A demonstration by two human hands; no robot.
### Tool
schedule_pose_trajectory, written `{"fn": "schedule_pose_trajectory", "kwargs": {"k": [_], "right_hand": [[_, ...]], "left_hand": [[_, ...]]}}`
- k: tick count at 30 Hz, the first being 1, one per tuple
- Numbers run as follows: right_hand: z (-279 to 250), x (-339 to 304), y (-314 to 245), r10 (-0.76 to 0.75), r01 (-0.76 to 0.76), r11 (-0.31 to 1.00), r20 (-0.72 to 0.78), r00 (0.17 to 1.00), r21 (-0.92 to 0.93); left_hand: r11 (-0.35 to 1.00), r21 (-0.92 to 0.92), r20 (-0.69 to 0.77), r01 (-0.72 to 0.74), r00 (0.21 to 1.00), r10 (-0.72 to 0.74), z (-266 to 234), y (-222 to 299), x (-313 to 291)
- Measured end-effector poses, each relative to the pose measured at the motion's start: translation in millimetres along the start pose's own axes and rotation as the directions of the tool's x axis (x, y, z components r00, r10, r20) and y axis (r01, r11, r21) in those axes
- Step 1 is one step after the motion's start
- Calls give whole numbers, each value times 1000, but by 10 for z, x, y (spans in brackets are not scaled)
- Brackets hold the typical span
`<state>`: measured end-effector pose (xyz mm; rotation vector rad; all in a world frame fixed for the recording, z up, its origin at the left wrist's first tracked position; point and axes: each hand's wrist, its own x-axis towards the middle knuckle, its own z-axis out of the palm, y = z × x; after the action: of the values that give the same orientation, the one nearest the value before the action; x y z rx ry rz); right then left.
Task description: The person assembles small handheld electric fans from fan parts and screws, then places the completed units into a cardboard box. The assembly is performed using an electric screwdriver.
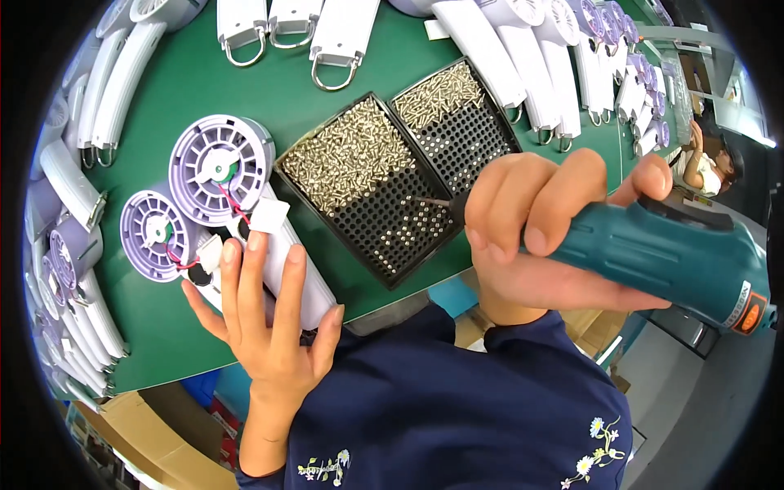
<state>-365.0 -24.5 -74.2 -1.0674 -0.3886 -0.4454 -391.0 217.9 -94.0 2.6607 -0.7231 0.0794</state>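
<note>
My right hand (535, 216) grips a teal electric screwdriver (645, 257), its body slanting off to the right. The tip of its bit is over a black perforated screw tray (371, 219), among small silver screws standing in the holes; whether it touches one I cannot tell. My left hand (273, 335), fingers spread, lies across the handles of two handheld fans. One purple fan head (219, 168) is farther back, and the other fan head (155, 232) is to its left. Red wires and white square pieces (269, 216) show by my fingertips.
A second black screw tray (461, 145) adjoins the first, with screws heaped at its far end. White fan bodies with metal loops (341, 41) line the green table's (184, 343) back, left and right sides. Another person (712, 170) is at the far right.
</note>
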Motion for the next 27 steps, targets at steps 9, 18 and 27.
{"fn": "schedule_pose_trajectory", "kwargs": {"k": [9,18,27], "right_hand": [[-87,7,107,35,-43,998,135,990,52],[-47,22,56,36,-20,996,191,981,-82],[329,306,-78,-97,103,994,136,986,-34]], "left_hand": [[1000,8,-22,7,1000,-6,27,-2,-12],[1000,-25,-32,6,999,-7,22,4,25],[996,-90,-73,4,997,-11,10,6,29]]}}
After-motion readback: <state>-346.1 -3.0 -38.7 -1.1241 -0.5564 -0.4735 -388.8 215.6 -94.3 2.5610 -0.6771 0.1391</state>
